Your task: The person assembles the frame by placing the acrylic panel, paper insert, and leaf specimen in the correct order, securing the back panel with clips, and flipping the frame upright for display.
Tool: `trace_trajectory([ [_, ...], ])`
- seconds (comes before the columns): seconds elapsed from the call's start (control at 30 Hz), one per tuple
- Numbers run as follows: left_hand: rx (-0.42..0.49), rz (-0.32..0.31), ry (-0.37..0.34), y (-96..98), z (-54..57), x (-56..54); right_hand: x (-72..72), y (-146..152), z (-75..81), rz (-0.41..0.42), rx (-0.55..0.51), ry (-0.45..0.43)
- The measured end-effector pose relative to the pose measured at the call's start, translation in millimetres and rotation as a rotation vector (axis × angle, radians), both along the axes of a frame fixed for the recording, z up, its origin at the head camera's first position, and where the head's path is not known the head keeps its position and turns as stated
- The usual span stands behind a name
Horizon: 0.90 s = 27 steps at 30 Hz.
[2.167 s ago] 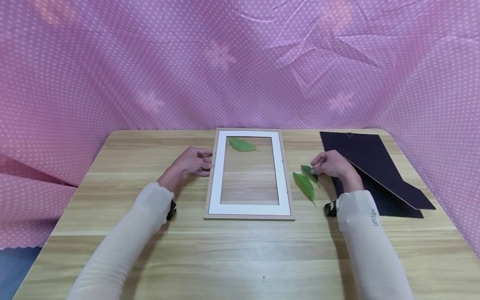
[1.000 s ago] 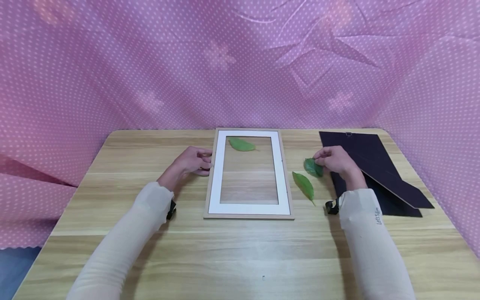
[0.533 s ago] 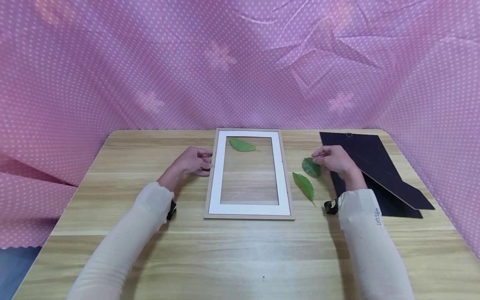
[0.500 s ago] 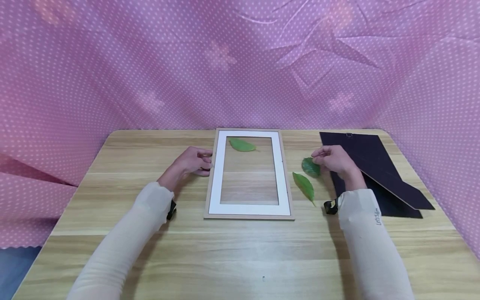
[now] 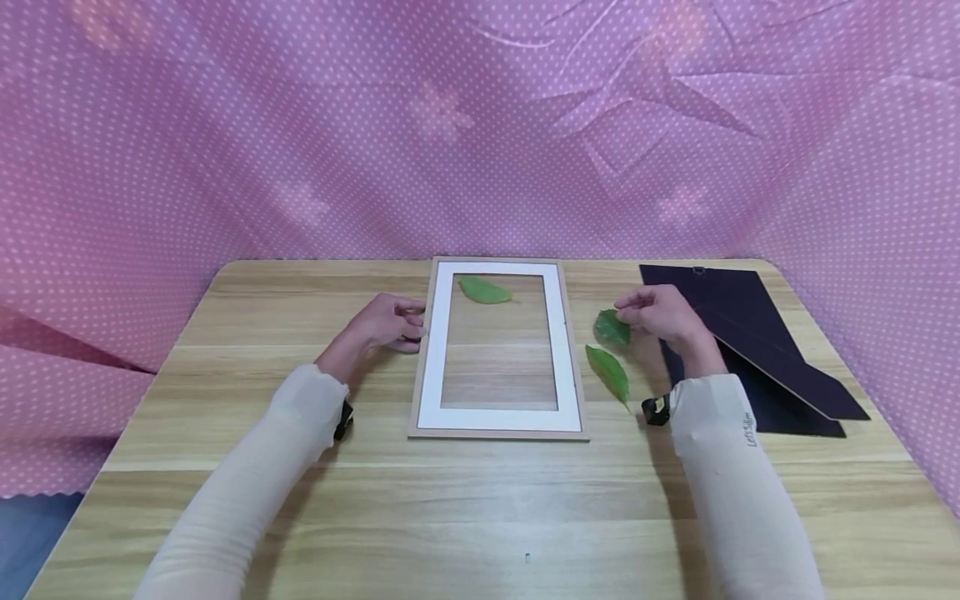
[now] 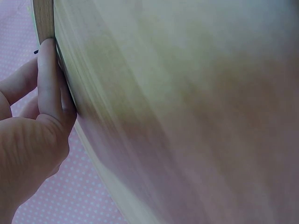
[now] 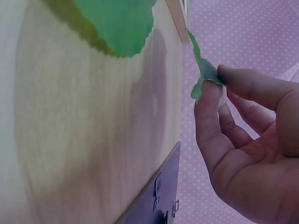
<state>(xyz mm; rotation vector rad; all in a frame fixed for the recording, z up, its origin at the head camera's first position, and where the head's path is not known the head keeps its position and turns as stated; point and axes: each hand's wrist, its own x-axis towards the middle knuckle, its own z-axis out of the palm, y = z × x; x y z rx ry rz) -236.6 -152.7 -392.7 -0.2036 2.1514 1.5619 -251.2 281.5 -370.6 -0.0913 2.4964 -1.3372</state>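
My right hand (image 5: 662, 315) pinches a green leaf (image 5: 611, 328) between thumb and fingers. In the right wrist view the leaf (image 7: 205, 71) is seen nearly edge-on, raised off the table. Just below it in the head view, a second leaf (image 5: 608, 373) lies on the wood. A picture frame (image 5: 498, 433) with a white mat (image 5: 570, 358) lies flat at centre, and another leaf (image 5: 484, 290) sits near the top of its opening. Outstretched fingers of my left hand (image 5: 384, 322) touch the frame's left side; the left wrist view shows them against its wooden edge (image 6: 45, 18).
A black backing board (image 5: 720, 292) with a fold-out stand leg (image 5: 795, 375) lies on the right, partly behind my right forearm. The wooden table (image 5: 480, 508) runs back to a pink dotted cloth (image 5: 337, 125), which hangs behind and at both sides.
My right hand has picked the leaf up from beside the lower one, turned it broad side up, and just now shifted slightly left and away. The left hand and frame stay put.
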Motion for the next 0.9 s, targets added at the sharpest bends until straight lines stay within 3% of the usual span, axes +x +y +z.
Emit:
trace_trajectory([
  [0.9,0.011,0.008,-0.004,-0.1,0.0,-2.4,-5.5,-30,5.9,-0.006,-0.083,0.011],
])
